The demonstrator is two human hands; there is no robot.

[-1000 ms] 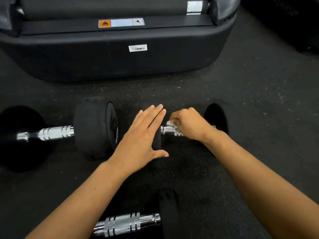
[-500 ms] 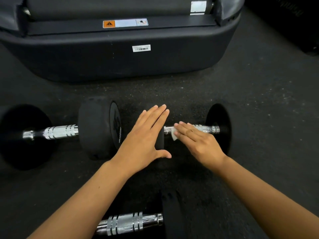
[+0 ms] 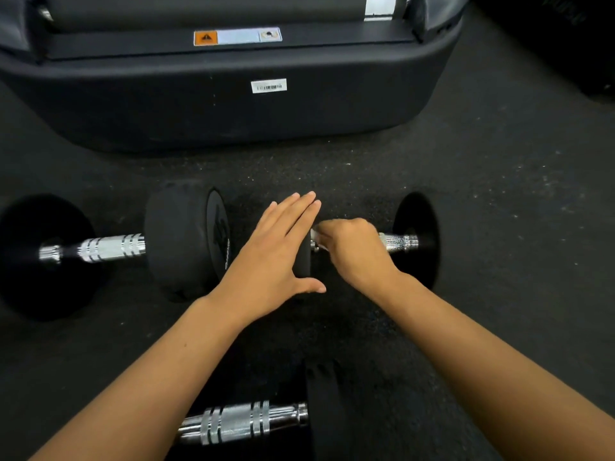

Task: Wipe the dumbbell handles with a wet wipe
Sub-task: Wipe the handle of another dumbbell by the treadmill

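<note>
Three dumbbells on dark rubber floor [image 3: 499, 201]; right dumbbell [image 3: 416, 241] lying crosswise just ahead, chrome handle [image 3: 397, 242] showing between its two black heads; left hand [image 3: 276, 257] flat, fingers straight and together, thumb spread out below, pressed against the outer face of that dumbbell's near head [image 3: 304, 257]; right hand [image 3: 349, 251] curled down over the handle's left part, fingers bent round it, pinching a white wet wipe [image 3: 316, 229] of which only a small crumpled edge peeks out at the knuckles, right beside the left hand's fingertips; bare knurled chrome visible only to the right of that hand, up to the far head; left dumbbell [image 3: 100, 249] lying in line with the first, well to the left, its big head just beside the left wrist, handle uncovered; third dumbbell [image 3: 243, 422] at the bottom edge between the two forearms, partly hidden under the left one; black machine base [image 3: 233, 104] beyond, bearing a barcode sticker [image 3: 269, 85] and an orange warning label [image 3: 238, 37].
</note>
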